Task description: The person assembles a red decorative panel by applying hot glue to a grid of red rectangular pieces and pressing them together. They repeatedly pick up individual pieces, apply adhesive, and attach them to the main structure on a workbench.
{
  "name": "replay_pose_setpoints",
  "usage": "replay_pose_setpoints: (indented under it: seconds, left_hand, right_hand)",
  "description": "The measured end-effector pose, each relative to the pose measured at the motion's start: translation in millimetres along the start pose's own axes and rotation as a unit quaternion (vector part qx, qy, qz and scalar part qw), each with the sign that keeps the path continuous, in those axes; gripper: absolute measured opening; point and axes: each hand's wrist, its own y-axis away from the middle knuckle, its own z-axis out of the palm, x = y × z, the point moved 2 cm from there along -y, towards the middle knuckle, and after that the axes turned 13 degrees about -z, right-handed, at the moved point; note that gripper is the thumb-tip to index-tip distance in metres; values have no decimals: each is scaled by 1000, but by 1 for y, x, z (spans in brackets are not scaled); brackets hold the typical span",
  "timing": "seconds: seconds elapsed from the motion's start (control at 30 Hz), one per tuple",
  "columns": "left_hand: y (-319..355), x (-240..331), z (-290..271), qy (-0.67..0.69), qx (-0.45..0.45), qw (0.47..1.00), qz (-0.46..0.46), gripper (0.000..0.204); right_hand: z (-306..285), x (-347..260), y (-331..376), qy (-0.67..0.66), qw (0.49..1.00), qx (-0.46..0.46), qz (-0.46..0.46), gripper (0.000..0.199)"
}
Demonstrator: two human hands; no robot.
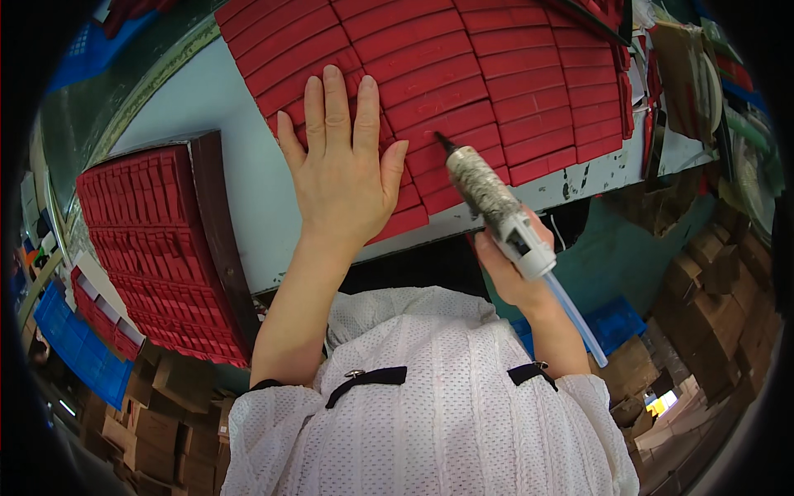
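Observation:
Rows of flat red box-like pieces lie side by side across the table. My left hand rests flat on the left columns of them, fingers stretched out and thumb apart. In my right hand is a hot glue gun with a stained barrel and a white body. Its dark nozzle points up and left, with the tip at or just over one of the red pieces; whether it touches, I cannot tell. A translucent glue stick sticks out from the gun's back end.
A dark-edged tray packed with red pieces leans at the table's left. The pale tabletop shows beside it. Blue crates and cardboard boxes stand at lower left, with more cardboard at right.

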Motion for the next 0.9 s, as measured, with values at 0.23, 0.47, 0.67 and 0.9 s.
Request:
replay_pose_setpoints:
  seconds: [0.23,0.47,0.67,0.9]
  left_hand:
    - [0,-1,3,-11,17,1000,5,62]
    - [0,-1,2,-11,22,1000,7,61]
    - [0,0,3,-15,25,1000,9,59]
    - [0,0,2,-15,34,999,11,59]
  right_hand:
    - [-3,6,12,30,999,-12,17,15]
    - [-3,4,29,-202,968,58,138,23]
    - [-2,-4,19,46,997,-46,-47,14]
    - [-11,5,30,41,998,24,37,14]
